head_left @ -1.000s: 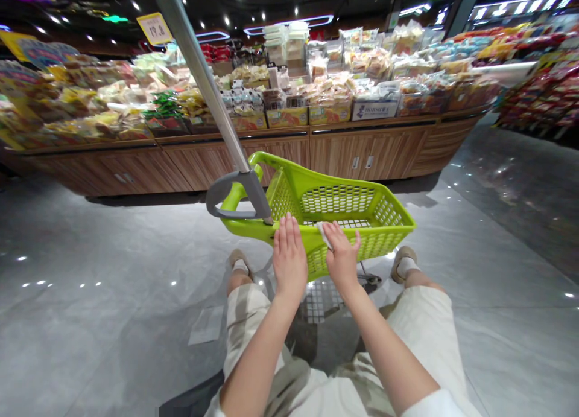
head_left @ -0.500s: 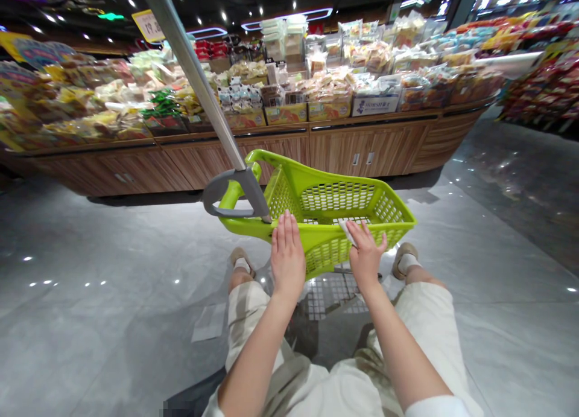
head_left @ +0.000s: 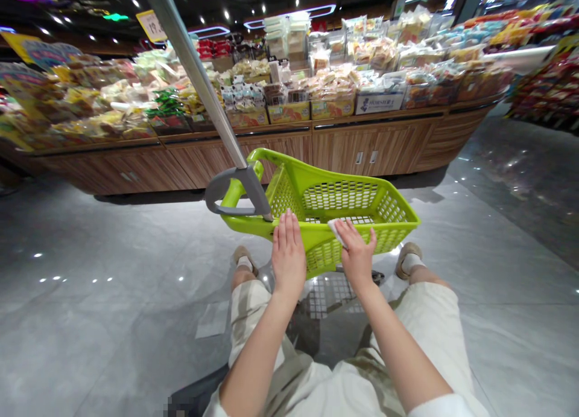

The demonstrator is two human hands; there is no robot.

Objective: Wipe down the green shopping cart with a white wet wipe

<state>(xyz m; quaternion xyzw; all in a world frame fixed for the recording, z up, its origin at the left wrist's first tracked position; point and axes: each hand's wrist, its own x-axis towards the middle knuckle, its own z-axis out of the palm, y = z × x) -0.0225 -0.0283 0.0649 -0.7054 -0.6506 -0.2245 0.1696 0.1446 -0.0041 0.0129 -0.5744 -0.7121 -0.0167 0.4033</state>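
Right hand (head_left: pixel 357 254): fingers bent over a white cloth (head_left: pixel 338 232), holding it against the basket's near rim, thumb spread wide!
Left hand (head_left: pixel 288 254): open and flat, fingers together, resting on that same rim.
Green basket (head_left: pixel 312 237): right under both hands, in front of the person, grey handle (head_left: pixel 254 190) at its left end, metal pole (head_left: pixel 203 85) slanting up.
Display stand (head_left: pixel 339 145): beyond the basket, wooden-fronted, piled with packaged food (head_left: pixel 335 82).
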